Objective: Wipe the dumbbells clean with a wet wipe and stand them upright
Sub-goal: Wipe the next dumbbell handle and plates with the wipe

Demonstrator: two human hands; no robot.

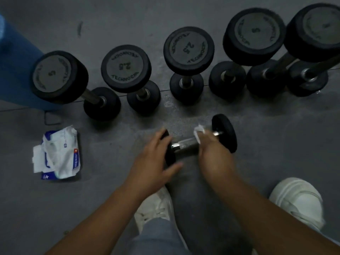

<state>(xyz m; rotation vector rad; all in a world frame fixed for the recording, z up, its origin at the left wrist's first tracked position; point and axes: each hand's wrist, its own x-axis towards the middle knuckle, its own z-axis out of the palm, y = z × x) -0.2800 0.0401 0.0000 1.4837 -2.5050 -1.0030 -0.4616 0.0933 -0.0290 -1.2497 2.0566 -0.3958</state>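
Five upright dumbbells (188, 49) in row. Sixth dumbbell (185, 144) lies on floor (110, 190): left hand (154, 155) clasps one head, right hand (213, 153) grips wet wipe (198, 132) round handle. Standing it up remains.

A gym or weights room is indicated. Black rubber-ended dumbbells (126, 68) are stood on end in a row, their top faces stamped with weight figures (2.5 and 5 can be read) and a maker's name. A grey matte floor (276, 122) is laid beneath, crossed by thin seams.
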